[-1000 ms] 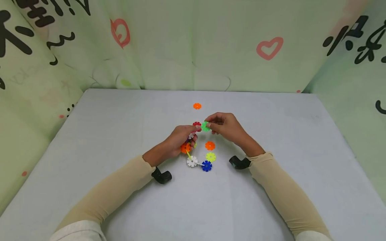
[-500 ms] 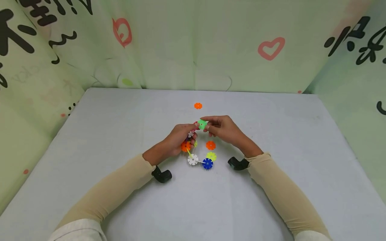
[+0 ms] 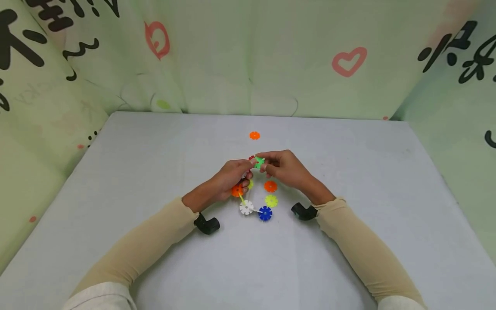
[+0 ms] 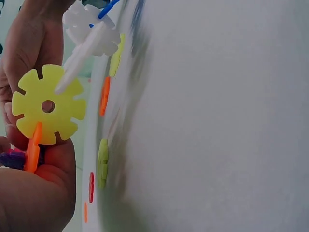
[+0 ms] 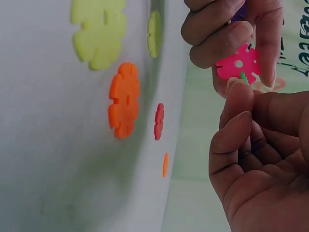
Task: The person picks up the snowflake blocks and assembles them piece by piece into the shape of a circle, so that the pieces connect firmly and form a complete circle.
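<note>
My left hand (image 3: 232, 175) grips a chain of slotted plastic snowflake discs. From it hang an orange disc (image 3: 237, 191), a yellow disc (image 4: 47, 105), a white disc (image 3: 246, 208) and a blue disc (image 3: 265, 213). At the chain's upper end, a pink disc (image 5: 239, 60) shows between the left fingers and thumb. My right hand (image 3: 287, 168) pinches a green disc (image 3: 259, 162) between thumb and fingers, its edge right at the pink disc. Fingers hide most of where these two meet. A purple disc (image 4: 13, 160) is partly covered inside the left hand.
Loose on the white table (image 3: 348, 172) lie an orange disc (image 3: 271, 186) and a yellow disc (image 3: 271, 200) near the chain. Another yellow disc (image 5: 153, 34), a red disc (image 5: 159, 122) and a farther orange disc (image 3: 254, 135) lie beyond. Printed curtains (image 3: 248, 56) enclose the table.
My right hand has moved slightly left, bringing the green disc from beside the pink disc up against it at the left thumb. The left hand has stayed nearly in place.
</note>
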The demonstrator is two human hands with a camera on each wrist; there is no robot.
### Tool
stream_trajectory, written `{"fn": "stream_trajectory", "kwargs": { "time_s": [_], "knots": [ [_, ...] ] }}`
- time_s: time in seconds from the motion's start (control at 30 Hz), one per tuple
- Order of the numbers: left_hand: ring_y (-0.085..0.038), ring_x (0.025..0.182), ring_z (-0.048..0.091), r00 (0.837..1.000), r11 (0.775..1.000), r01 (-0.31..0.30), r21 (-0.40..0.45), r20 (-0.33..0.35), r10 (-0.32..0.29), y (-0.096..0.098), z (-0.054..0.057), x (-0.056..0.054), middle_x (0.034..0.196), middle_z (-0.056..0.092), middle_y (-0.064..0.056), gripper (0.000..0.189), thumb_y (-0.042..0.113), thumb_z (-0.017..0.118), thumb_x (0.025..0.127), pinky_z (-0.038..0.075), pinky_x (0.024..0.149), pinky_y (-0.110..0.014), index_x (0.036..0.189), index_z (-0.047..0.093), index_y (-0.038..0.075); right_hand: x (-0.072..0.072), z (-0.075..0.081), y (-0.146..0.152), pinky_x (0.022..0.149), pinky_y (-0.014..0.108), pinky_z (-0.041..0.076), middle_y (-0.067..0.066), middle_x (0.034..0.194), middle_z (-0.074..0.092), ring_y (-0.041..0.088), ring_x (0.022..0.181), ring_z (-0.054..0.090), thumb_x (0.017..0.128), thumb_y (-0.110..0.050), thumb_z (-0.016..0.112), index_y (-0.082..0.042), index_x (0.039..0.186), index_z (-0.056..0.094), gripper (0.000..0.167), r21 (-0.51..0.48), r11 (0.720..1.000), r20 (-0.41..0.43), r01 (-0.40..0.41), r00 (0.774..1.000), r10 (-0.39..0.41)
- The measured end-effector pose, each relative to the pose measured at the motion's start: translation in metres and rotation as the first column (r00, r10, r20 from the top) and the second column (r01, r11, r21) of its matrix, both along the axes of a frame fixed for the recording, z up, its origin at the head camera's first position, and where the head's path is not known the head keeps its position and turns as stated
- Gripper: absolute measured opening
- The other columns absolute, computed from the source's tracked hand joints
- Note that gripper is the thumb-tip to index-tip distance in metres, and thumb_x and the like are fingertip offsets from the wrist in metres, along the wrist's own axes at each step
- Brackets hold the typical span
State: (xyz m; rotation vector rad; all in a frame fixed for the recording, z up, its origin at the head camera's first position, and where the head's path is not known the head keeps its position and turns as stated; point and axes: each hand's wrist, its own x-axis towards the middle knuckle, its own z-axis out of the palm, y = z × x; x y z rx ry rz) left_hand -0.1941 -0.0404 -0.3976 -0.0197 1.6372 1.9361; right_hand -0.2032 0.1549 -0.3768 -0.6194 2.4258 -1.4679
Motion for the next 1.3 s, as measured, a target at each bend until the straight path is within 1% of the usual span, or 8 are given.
{"fn": "stream_trajectory", "kwargs": {
  "time_s": [0.1, 0.23, 0.4, 0.53, 0.7, 0.97, 1.17, 1.3],
  "knots": [
    [-0.014, 0.055, 0.041, 1.000, 1.000, -0.011, -0.004, -0.013, 0.011, 0.000, 0.001, 0.001, 0.074, 0.045, -0.003, 0.041, 0.034, 0.052, 0.102, 0.043, 0.049, -0.023, 0.116, 0.051, -0.004, 0.000, 0.004, 0.001, 0.071, 0.043, 0.054, 0.022, 0.091, 0.066, 0.035, 0.074, 0.064, 0.093, 0.007, 0.053, 0.005, 0.130, 0.057, 0.038, 0.019, 1.000, -0.016, 0.003, 1.000, -0.002],
    [-0.014, 0.055, 0.044, 0.999, 0.999, -0.052, -0.007, 0.008, 0.052, -0.002, 0.001, 0.003, 0.075, 0.047, -0.003, 0.046, 0.040, 0.053, 0.100, 0.048, 0.051, -0.024, 0.119, 0.051, -0.002, -0.002, 0.003, 0.004, 0.069, 0.038, 0.054, 0.018, 0.096, 0.067, 0.033, 0.075, 0.066, 0.095, -0.006, 0.061, 0.001, 0.133, 0.056, 0.039, 0.062, 0.998, -0.020, 0.030, 0.999, -0.029],
    [-0.014, 0.057, 0.046, 0.992, 0.994, -0.108, -0.029, 0.059, 0.110, -0.004, -0.003, 0.004, 0.079, 0.049, -0.004, 0.036, 0.035, 0.053, 0.101, 0.053, 0.055, -0.025, 0.120, 0.054, 0.004, -0.002, -0.003, 0.012, 0.067, 0.030, 0.050, 0.010, 0.096, 0.066, 0.025, 0.077, 0.062, 0.093, -0.014, 0.067, 0.000, 0.117, 0.066, 0.028, 0.162, 0.986, -0.018, 0.050, 0.999, -0.048],
    [-0.015, 0.060, 0.053, 0.987, 0.989, -0.142, -0.041, 0.068, 0.145, -0.004, -0.003, 0.003, 0.088, 0.057, -0.006, 0.031, 0.028, 0.054, 0.100, 0.056, 0.061, -0.028, 0.120, 0.056, 0.004, 0.001, -0.010, 0.019, 0.069, 0.029, 0.048, 0.007, 0.090, 0.065, 0.022, 0.080, 0.057, 0.090, -0.008, 0.069, 0.001, 0.109, 0.070, 0.021, 0.207, 0.978, 0.029, -0.008, 1.000, 0.002],
    [-0.016, 0.060, 0.056, 0.978, 0.981, -0.190, -0.037, 0.075, 0.192, -0.002, 0.000, 0.002, 0.098, 0.065, -0.010, 0.030, 0.020, 0.052, 0.097, 0.055, 0.063, -0.026, 0.121, 0.056, 0.003, 0.004, -0.015, 0.023, 0.074, 0.029, 0.048, 0.003, 0.094, 0.065, 0.019, 0.083, 0.057, 0.086, -0.009, 0.072, -0.003, 0.109, 0.070, 0.024, 0.266, 0.961, 0.056, -0.081, 0.996, 0.068],
    [-0.017, 0.063, 0.058, 0.965, 0.968, -0.252, 0.002, 0.081, 0.251, -0.004, 0.004, -0.001, 0.096, 0.059, -0.014, 0.019, 0.012, 0.048, 0.096, 0.057, 0.063, -0.031, 0.109, 0.055, 0.000, 0.006, -0.012, 0.022, 0.073, 0.032, 0.046, 0.001, 0.098, 0.063, 0.019, 0.081, 0.052, 0.084, -0.010, 0.075, -0.007, 0.109, 0.070, 0.025, 0.346, 0.927, 0.043, -0.146, 0.989, 0.140],
    [-0.015, 0.055, 0.050, 0.971, 0.974, -0.226, -0.031, 0.069, 0.227, -0.005, 0.001, -0.002, 0.090, 0.056, -0.010, 0.027, 0.020, 0.048, 0.101, 0.053, 0.057, -0.025, 0.121, 0.051, 0.002, 0.004, -0.013, 0.021, 0.071, 0.032, 0.045, 0.002, 0.090, 0.058, 0.019, 0.080, 0.051, 0.084, -0.010, 0.075, -0.009, 0.098, 0.068, 0.016, 0.405, 0.901, 0.029, -0.153, 0.987, 0.155],
    [-0.014, 0.057, 0.047, 0.981, 0.981, -0.185, -0.060, 0.053, 0.189, -0.005, -0.004, -0.001, 0.088, 0.058, -0.008, 0.035, 0.023, 0.047, 0.104, 0.048, 0.055, -0.023, 0.133, 0.048, 0.003, 0.003, -0.015, 0.020, 0.069, 0.031, 0.045, 0.002, 0.085, 0.057, 0.019, 0.078, 0.051, 0.083, -0.010, 0.077, -0.008, 0.095, 0.064, 0.018, 0.400, 0.906, 0.033, -0.142, 0.990, 0.140]
  ]
}}
